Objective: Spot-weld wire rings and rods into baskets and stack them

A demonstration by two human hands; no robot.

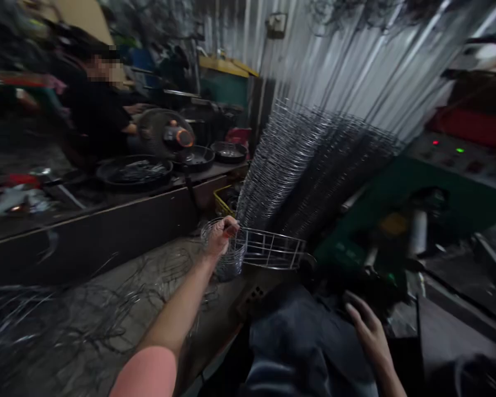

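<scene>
My left hand [220, 237] reaches forward with its fingers curled closed at the left end of a long, shallow wire frame [273, 248]. The frame is a metal grid that stretches to the right. Directly below that hand is a bundle of thin coiled wire rings [230, 264]. My right hand [367, 325] is low on the right, beside my dark-clothed lap, its fingers extended and holding nothing I can see. The picture is blurred by motion, so the exact finger contact on the left is hard to make out.
Tall stacks of wire grids [281, 160] lean against the corrugated wall. A green machine [355, 231] stands right. Loose wire [119, 303] litters the left floor. A co-worker [95, 105] sits beyond a bench [149, 212] holding black pans [134, 171].
</scene>
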